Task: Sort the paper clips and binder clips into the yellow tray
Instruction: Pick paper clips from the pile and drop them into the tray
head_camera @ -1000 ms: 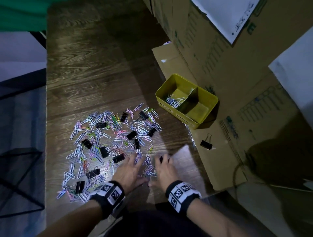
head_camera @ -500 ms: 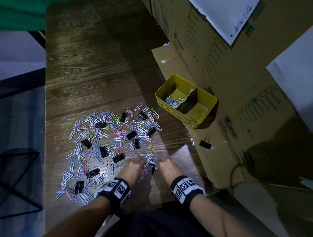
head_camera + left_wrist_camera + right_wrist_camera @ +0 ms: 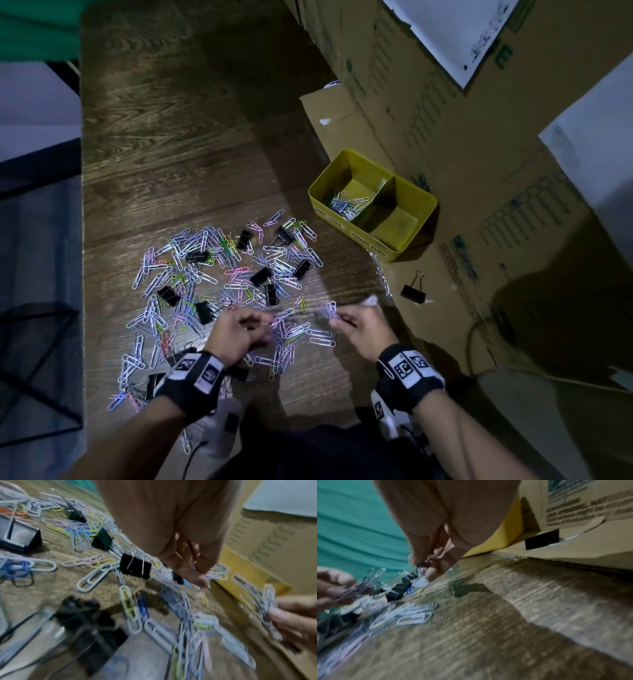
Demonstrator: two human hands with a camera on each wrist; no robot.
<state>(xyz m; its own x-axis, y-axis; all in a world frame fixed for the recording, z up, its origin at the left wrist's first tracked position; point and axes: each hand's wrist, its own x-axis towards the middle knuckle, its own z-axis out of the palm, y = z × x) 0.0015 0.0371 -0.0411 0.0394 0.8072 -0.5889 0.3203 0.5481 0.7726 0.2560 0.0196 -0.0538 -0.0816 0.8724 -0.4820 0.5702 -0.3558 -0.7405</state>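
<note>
Paper clips [image 3: 219,274] lay scattered on the near part of the table, mixed with black binder clips [image 3: 262,275], and a few already sat in the left compartment of the tray [image 3: 426,202]. The right hand [image 3: 359,327] pinched a small bunch of pale clips between thumb and fingertips, lifted just off the wood. The left hand [image 3: 236,330] was curled over the near edge of the pile, fingertips closed on clips; the wrist view showed a couple held against its fingers [image 3: 197,580], though blur hid how many.

To do this step well, I judged the bunches should be held firmly and carried over the left compartment before release, since loose clips hook into each other and could drag strays along or drop short of the tray. Binder clips probably belong in the right compartment, which looked empty, so none should ride along in a handful.

The table [image 3: 191,144] was dark wood grain, dimly lit. The tray stood at its far right, against cardboard boxes [image 3: 445,113]. One binder clip [image 3: 413,291] sat apart on a cardboard flap, right of the pile and near the tray. Green cloth [image 3: 37,31] showed at far left.
</note>
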